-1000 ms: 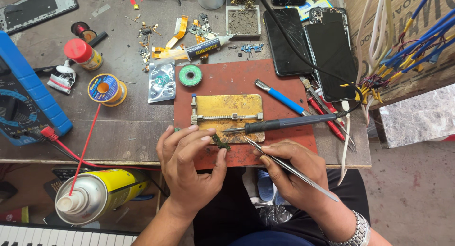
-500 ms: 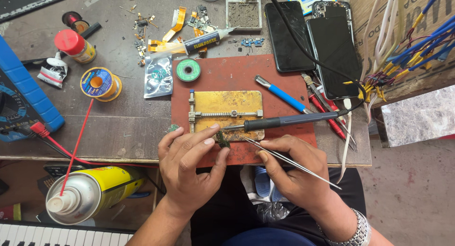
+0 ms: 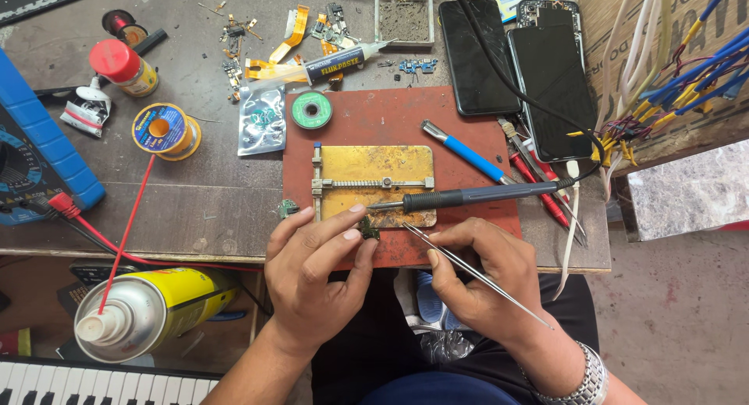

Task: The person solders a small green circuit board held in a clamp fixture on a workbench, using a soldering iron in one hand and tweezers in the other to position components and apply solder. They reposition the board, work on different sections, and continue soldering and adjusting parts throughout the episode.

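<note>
Head view: left hand (image 3: 312,276) pinching a small green circuit board (image 3: 368,232) between thumb and fingertips, at the near edge of the red mat (image 3: 468,108). Right hand (image 3: 488,276) closed around thin tweezers (image 3: 468,272), tips pointing toward the board, not touching it. Soldering iron (image 3: 468,196) lying across the brass holder (image 3: 374,171), tip just beside the left fingertips; likely risk of a burn there, or of the tiny board slipping off the mat's edge. Counted: two phones (image 3: 550,77), one solder spool (image 3: 162,129), one spray can (image 3: 140,311), one flux syringe (image 3: 331,62).
</note>
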